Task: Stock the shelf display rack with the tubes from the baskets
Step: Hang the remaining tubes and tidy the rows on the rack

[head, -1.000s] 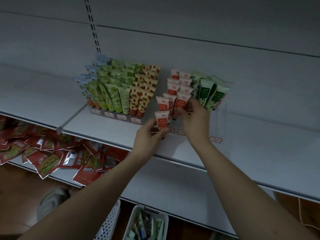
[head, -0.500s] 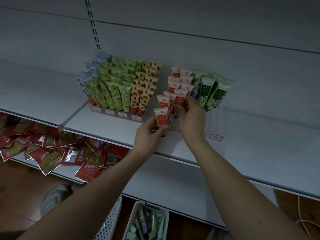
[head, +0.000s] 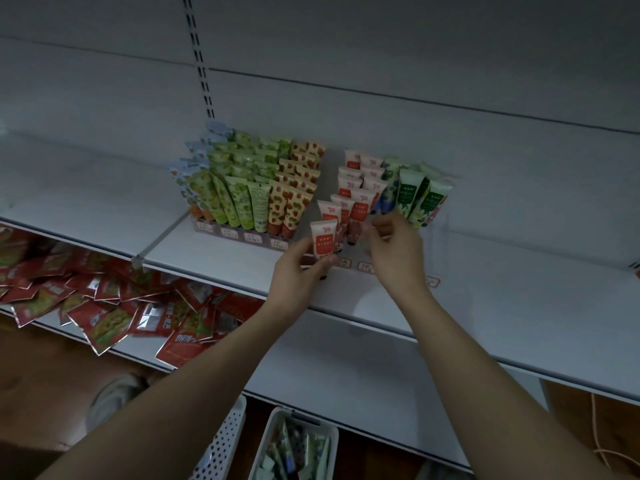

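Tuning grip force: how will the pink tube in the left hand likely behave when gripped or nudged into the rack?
The pink tube looks like a small soft squeeze tube, so probably light and slightly squashy. The left hand pinches it low with fingertips only. Narrow at the bottom and wide at the top, it would likely tip if unsupported.

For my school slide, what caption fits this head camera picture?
Left hand sets a pink-and-red tube into the clear display rack; right hand hovers beside it.

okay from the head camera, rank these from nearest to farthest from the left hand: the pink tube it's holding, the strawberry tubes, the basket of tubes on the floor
1. Pink tube, pinched in the left hand itself.
2. Strawberry tubes, just up and left, in the rack.
3. Basket of tubes, far below the shelf.
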`<state>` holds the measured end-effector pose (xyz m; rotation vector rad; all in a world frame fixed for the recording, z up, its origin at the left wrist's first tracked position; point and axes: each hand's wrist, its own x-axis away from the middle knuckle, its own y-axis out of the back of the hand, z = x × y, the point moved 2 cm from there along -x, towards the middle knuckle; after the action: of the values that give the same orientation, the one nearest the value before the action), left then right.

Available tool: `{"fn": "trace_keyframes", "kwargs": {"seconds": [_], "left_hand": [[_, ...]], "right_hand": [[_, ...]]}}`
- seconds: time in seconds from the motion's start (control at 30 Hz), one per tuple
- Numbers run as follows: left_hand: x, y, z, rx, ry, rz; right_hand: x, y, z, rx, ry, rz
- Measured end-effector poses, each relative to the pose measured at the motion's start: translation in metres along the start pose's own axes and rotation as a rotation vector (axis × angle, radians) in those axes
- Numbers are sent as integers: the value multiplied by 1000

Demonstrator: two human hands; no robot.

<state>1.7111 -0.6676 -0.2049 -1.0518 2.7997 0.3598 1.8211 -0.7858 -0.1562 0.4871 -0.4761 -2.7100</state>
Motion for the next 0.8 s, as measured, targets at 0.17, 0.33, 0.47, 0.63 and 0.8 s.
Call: {"fn": "trace_keyframes", "kwargs": {"seconds": [0.17,0.33,0.47,0.63,0.8], "left_hand": [[11,3,-23,98,44,89],[22,3,-36,157,73,85],[25,2,-38,119,83,95],[17,1,-26,-149,31,17],[-4,-3,-6,-265,123,-53]], "right_hand": [[27,5,16,-99,-43,364],[43,12,19,-156,-75,366],[49,14,20,-171,-112,375],[34,22,21,-139,-69,168],[12,22,20,-34,38,38]]}}
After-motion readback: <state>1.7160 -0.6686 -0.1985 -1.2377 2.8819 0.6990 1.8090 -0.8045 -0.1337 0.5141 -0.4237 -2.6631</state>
